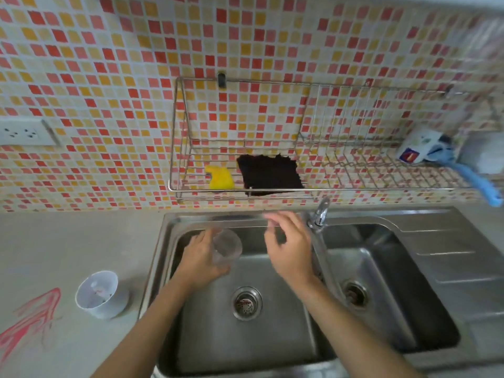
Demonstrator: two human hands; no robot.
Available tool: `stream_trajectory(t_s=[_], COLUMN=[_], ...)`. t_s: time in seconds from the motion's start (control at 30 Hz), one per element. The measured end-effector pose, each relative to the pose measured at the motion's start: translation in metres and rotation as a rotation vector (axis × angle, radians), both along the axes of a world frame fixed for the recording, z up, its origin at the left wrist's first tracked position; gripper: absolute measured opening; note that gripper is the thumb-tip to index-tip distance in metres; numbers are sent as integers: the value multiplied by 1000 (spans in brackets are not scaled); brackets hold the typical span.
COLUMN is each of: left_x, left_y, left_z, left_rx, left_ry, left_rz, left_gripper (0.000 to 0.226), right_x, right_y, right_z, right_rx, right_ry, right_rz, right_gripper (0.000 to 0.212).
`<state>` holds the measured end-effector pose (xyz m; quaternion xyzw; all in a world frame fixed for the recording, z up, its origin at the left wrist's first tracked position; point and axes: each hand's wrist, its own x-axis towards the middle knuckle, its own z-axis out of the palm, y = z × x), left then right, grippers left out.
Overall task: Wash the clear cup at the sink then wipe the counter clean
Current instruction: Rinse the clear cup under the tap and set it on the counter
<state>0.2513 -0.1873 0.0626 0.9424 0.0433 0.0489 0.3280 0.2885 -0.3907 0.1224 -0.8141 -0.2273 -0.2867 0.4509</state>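
My left hand [200, 257] grips a clear plastic cup [227, 248] over the left basin of the steel sink [169, 241], the cup's mouth tilted toward me. Just to the right, my right hand [289, 246] hovers over the same basin with its fingers spread and nothing in it, close to the faucet [319, 214]. No water runs from the faucet. A dark cloth [268, 173] and a yellow sponge [220, 178] lie on the wire rack above the sink. Red smears [35, 315] mark the grey counter [68, 246] at the left.
A white cup [98, 294] stands on the counter between the smears and the sink. The wire rack [354, 170] on the tiled wall also holds a blue-handled brush [474, 178]. A wall socket [24, 132] sits far left. The right basin and drainboard [458, 255] lie to the right.
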Motion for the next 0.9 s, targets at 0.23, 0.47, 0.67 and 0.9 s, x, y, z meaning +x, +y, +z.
stream_trajectory(t_s=[0.23,0.47,0.67,0.9], left_x=[46,87,98,110], left_y=[-97,-161,-197,-213], left_z=[-3,-16,-14,-22], left_rx=[-147,-224,-171,-137], left_ry=[53,112,120,145], left_rz=[-119,-102,-81,-28], left_gripper=[88,87,87,74], right_x=[60,138,163,181], right_y=[-133,-152,-165,-174], right_z=[-86,-116,-143,-142], right_rx=[-135,-203,-554,-735], right_ry=[542,921,734,623], right_rz=[-288,5,126,226], right_gripper=[26,56,54,54])
